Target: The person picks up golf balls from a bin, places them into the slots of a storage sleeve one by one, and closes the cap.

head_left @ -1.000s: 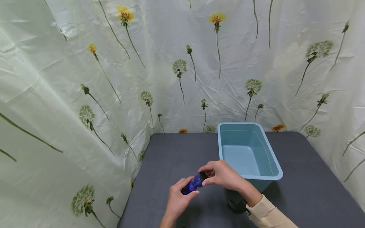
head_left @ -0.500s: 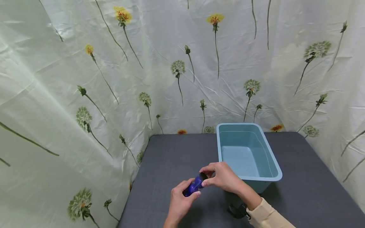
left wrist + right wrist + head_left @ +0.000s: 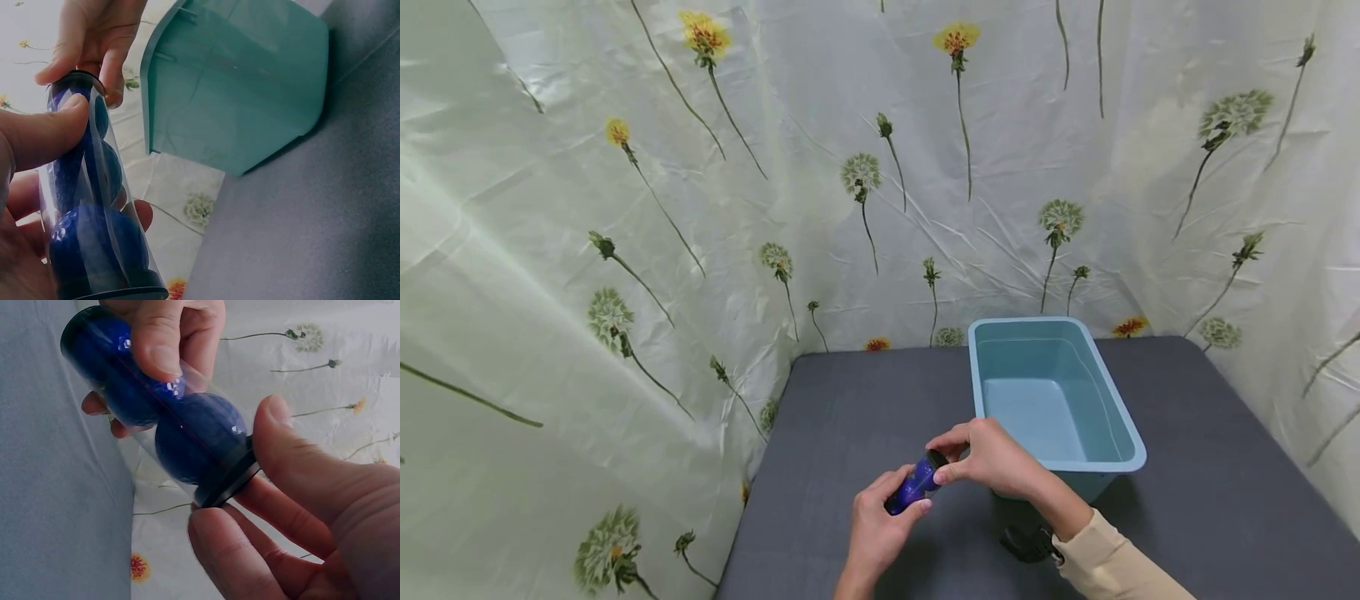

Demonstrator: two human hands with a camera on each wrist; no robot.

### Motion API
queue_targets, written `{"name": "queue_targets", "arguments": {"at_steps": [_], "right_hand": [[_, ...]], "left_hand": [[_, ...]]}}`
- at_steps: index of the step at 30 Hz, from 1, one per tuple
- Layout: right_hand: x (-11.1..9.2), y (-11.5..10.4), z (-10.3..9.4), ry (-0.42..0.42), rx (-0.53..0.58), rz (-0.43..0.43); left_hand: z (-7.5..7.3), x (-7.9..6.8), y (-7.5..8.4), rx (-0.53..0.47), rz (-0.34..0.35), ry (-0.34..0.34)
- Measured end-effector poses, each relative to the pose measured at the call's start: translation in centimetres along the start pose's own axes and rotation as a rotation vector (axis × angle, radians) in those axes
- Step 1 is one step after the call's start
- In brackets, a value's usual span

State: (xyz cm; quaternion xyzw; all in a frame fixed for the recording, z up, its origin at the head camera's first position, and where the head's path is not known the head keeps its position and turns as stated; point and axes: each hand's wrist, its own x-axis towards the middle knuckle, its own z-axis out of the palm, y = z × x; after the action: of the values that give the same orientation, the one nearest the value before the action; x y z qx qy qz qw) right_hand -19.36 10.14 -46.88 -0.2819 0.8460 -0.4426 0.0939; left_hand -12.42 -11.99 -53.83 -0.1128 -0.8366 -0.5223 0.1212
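A clear plastic tube (image 3: 917,483) with dark caps at both ends holds several shiny blue balls (image 3: 200,434). It is tilted above the table, its upper end toward the right. My left hand (image 3: 874,525) grips the tube's body, thumb along the near side and fingers behind it. With thumb and fingers, my right hand (image 3: 996,457) pinches the dark cap (image 3: 231,478) at the upper end. The cap sits on the tube in the right wrist view. At the other end, the second cap (image 3: 119,290) shows low in the left wrist view.
A light blue plastic tub (image 3: 1033,417) stands on the dark grey table (image 3: 850,417), just beyond my right hand. A floral curtain (image 3: 820,150) hangs behind the table and along its sides. A black wrist device (image 3: 1028,543) hangs under my right wrist.
Both hands keep hold of the tube and its cap. The hands and tube have shifted very slightly to the right in the head view, which itself moved a little.
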Motion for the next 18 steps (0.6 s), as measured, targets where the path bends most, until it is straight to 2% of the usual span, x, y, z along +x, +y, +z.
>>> {"name": "queue_targets", "arguments": {"at_steps": [5,9,13,18], "right_hand": [[-0.1,0.5,0.0,-0.007,0.020,0.009],[-0.2,0.3,-0.1,0.020,-0.006,-0.011],[-0.5,-0.3,0.2,0.035,0.016,-0.054],[-1.1,-0.5,-0.3,0.024,0.095,-0.088]], "left_hand": [[0.5,0.2,-0.2,0.016,0.016,-0.006],[0.6,0.4,-0.5,-0.030,0.001,-0.011],[0.0,0.3,-0.5,-0.094,-0.029,-0.004],[-1.3,1.2,2.0,-0.124,-0.030,0.017]]}}
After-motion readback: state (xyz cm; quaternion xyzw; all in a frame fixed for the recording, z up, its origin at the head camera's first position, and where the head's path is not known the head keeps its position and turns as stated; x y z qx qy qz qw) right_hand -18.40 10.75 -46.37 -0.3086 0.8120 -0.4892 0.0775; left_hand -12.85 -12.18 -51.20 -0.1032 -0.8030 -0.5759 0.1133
